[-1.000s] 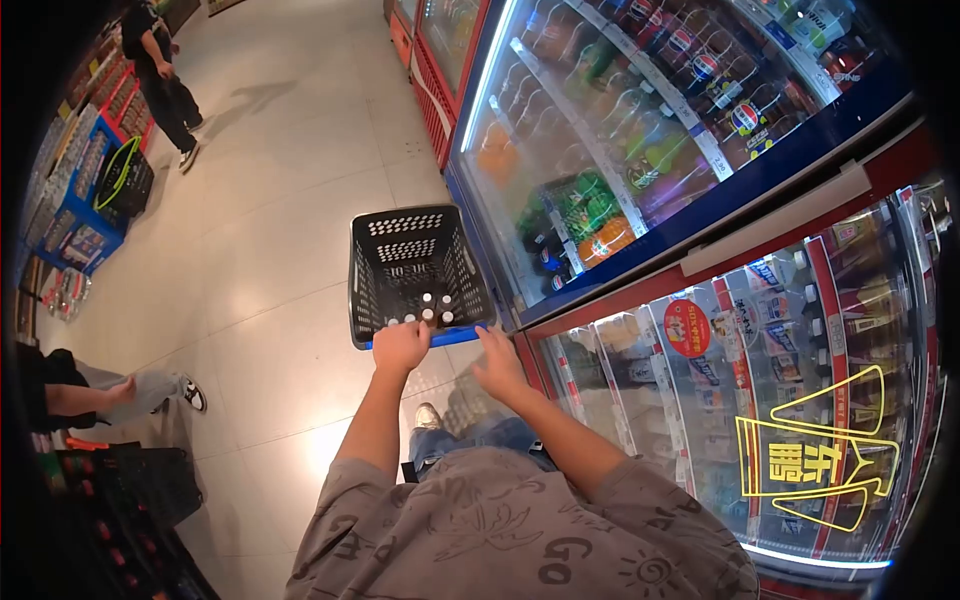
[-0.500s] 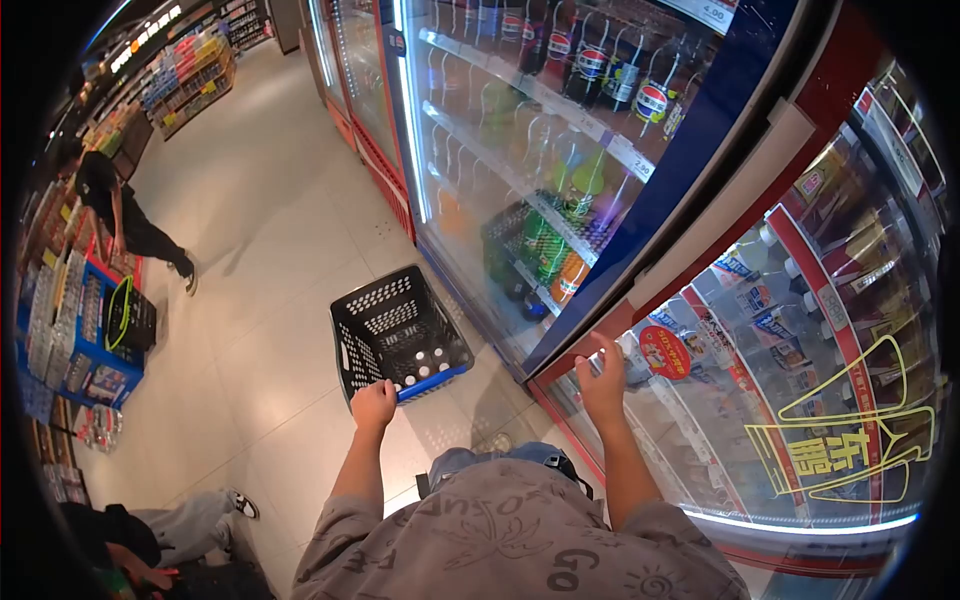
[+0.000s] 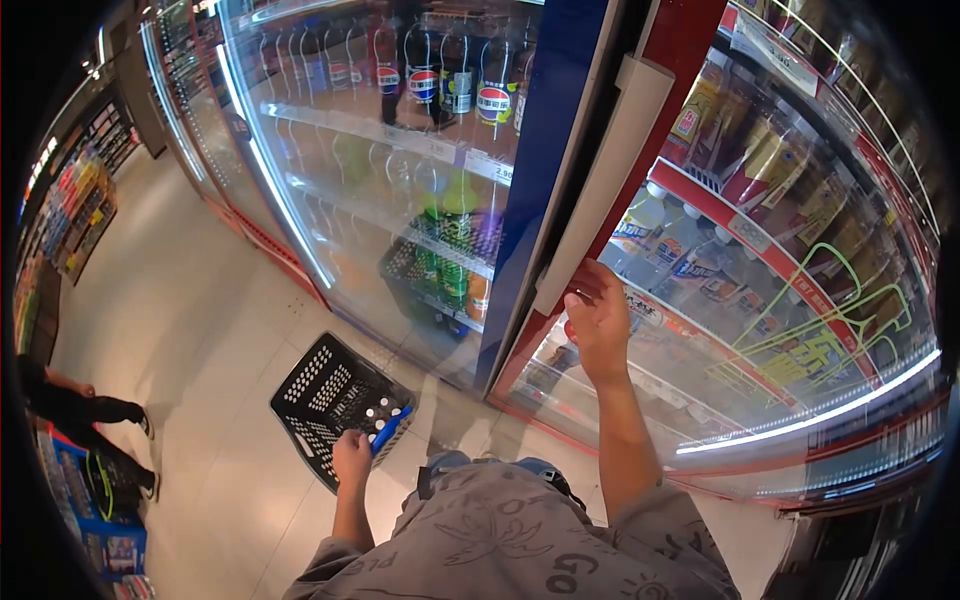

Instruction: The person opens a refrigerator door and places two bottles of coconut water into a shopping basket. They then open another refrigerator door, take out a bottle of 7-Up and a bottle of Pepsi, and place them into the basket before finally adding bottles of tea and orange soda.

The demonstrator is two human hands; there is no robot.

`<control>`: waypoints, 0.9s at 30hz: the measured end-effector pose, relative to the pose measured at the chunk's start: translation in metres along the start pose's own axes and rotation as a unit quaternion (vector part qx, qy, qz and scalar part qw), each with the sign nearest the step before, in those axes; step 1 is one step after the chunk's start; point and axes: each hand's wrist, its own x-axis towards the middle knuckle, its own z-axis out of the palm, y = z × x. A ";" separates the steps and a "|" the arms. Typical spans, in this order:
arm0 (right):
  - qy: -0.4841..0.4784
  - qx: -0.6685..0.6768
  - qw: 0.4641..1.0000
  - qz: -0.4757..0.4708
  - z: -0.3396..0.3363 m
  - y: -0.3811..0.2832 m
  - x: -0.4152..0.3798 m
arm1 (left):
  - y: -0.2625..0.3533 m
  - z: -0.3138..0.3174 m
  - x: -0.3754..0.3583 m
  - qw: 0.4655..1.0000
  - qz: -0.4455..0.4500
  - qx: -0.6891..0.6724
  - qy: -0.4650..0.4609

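Right hand [image 3: 602, 325] is arriving at the pale door handle [image 3: 618, 165], leaving the basket [image 3: 322, 375] to the left hand [image 3: 352, 460].
At centre-right, its fingers are curling loosely, their grip unclear; at lower left, the left fingers are clenching the basket's blue handle [image 3: 391, 428], white-capped bottles [image 3: 372, 413] sitting inside.

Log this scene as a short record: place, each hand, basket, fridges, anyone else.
place: store aisle
left hand: left hand closed on the basket at its blue handle
right hand: right hand open by the pale door handle, contact unclear
basket contents: white-capped bottles
blue-framed fridge: cola bottles behind glass
red-framed fridge: drinks, yellow-green neon sign
other people: one person, far left, dark trousers
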 end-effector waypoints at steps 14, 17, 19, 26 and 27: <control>0.226 -0.135 0.960 0.091 0.068 0.017 0.046 | 0.128 0.021 0.002 0.886 0.258 -0.256 -0.289; 0.283 -0.179 0.942 0.013 0.071 0.035 0.048 | 0.110 0.007 0.002 0.881 0.247 -0.247 -0.320; 0.320 -0.209 0.923 -0.038 0.076 0.038 0.051 | 0.108 -0.015 0.007 0.886 0.225 -0.222 -0.339; 0.411 -0.274 0.869 -0.035 0.096 0.028 0.026 | 0.082 -0.020 0.018 0.872 0.247 -0.239 -0.350; 0.408 -0.268 0.873 -0.019 0.097 0.026 0.017 | 0.080 -0.020 0.017 0.867 0.245 -0.238 -0.362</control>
